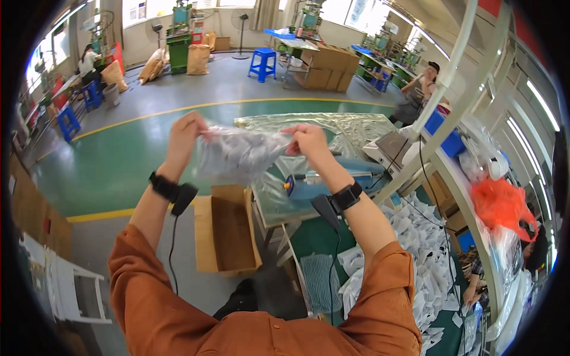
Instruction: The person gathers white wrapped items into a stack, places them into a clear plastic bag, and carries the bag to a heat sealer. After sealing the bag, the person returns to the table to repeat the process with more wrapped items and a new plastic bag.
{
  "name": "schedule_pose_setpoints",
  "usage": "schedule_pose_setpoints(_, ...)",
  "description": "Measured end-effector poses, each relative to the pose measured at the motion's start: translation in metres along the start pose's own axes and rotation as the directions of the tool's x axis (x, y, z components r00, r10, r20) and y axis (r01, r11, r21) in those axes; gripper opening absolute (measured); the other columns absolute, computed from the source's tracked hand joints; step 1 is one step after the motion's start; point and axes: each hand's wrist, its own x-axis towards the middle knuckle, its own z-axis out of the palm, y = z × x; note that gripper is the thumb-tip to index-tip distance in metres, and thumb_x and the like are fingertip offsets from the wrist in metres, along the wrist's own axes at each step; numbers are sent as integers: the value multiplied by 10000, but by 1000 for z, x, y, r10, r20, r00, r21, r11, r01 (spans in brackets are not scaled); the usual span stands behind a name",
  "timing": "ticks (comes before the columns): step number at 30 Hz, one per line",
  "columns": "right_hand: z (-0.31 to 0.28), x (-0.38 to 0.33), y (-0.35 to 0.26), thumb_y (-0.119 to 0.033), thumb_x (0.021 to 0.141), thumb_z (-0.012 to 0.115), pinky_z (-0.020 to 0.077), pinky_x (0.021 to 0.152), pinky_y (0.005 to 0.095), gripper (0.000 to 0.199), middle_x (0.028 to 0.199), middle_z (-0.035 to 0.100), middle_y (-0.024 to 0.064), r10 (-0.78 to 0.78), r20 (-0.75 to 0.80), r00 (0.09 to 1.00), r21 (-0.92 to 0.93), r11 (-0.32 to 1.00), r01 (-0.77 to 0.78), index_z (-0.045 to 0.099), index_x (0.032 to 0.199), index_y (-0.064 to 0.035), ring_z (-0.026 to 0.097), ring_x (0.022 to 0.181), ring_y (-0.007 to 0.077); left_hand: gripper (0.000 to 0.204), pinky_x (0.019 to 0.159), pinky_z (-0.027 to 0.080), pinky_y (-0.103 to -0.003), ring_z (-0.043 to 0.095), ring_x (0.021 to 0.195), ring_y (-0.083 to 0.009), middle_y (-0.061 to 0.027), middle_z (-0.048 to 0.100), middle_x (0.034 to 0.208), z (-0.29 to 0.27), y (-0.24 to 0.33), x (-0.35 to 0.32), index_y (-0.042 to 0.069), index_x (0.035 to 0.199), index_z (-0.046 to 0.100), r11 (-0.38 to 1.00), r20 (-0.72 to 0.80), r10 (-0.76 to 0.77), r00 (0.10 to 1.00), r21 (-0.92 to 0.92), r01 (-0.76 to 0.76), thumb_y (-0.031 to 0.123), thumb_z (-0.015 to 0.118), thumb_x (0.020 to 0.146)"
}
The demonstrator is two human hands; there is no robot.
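— While both hands are raised out in front of the chest, where does the clear plastic bag sit between them?

— It is stretched crosswise; its long axis runs left to right, with the left hand pinching the left upper corner and the right hand pinching the right upper corner; the pale contents sag in the middle, below the line between the two grips.

— Are the fingers closed on it?

— Both are closed on the film; the left hand's fingers curl over the bag's edge; the right hand's fingertips gather the top edge near the corner; neither is nearer than the other, since each already touches its own end.

— What lies beneath?

— An open cardboard box stands on the floor below and slightly near of the bag, more under the left hand; to the right of it is a table covered in clear film, with a blue sealing tool lying under the right wrist; further right and nearer, a heap of white pieces spreads over a green surface.
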Motion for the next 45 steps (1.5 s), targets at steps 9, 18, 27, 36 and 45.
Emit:
schedule_pose_setpoints(9,-19,231,100,-31,810,495,552,628,364,271,718,688,180,-375,-495,784,-715,688,-122,759,858,-61,690,641,267,225,817,519,-303,641,806,-182,-56,604,763,23,-287,237,31,752,545,917,53,-213,976,-334,219,-50,378,880)
schedule_pose_setpoints(18,6,277,188,-103,754,617,540,717,487,135,783,679,231,-142,-582,801,-756,459,-467,746,754,-64,673,775,399,252,724,499,-284,577,741,-153,-38,552,726,23,-415,228,50,724,545,831,120,-421,899,-346,436,-73,345,816)
schedule_pose_setpoints(27,74,264,253,-64,816,508,520,694,518,145,779,658,235,-8,-421,907,-750,565,-344,640,778,-19,653,771,425,231,675,504,-289,543,690,-140,-28,540,738,-27,-480,208,79,718,503,767,59,-561,826,-339,545,-50,328,794)
schedule_pose_setpoints(36,65,309,289,-82,864,497,498,689,528,138,772,650,237,-64,-599,799,-544,764,-346,605,807,-18,632,773,446,249,682,532,-322,565,685,-143,-40,571,757,18,-498,272,92,768,489,733,58,-577,815,-403,548,-57,298,824)
schedule_pose_setpoints(45,46,356,289,-88,861,491,497,682,513,164,766,655,222,-83,-575,814,-622,690,-369,636,806,-33,635,773,425,242,697,535,-325,598,743,-129,-38,573,761,6,-556,303,96,787,505,738,78,-542,837,-434,518,-45,316,843)
